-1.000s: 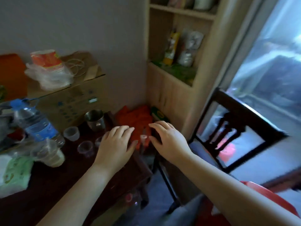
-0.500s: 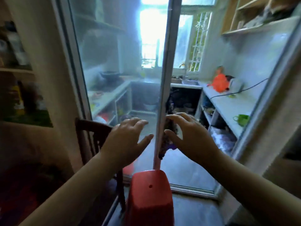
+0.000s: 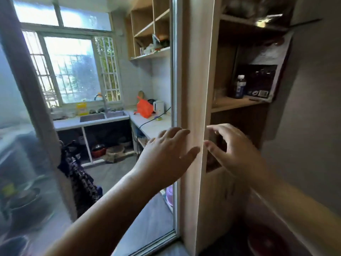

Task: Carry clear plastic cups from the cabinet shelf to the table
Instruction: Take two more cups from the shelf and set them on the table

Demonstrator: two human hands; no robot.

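Both hands empty, fingers spread: left hand (image 3: pixel 166 156) before the cabinet's side panel (image 3: pixel 195 108), right hand (image 3: pixel 234 154) at the cabinet shelf (image 3: pixel 232 103) opening. Dark bottle (image 3: pixel 239 86) on shelf; clear cups not clearly discernible.

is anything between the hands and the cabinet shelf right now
The cabinet's upright side panel stands in front of the left hand. The right hand is past it, with nothing visible before the open shelf. Cups there are too blurred to confirm.

Two bare forearms, no sleeves, left hand (image 3: pixel 166 156), right hand (image 3: pixel 238 154), no rings
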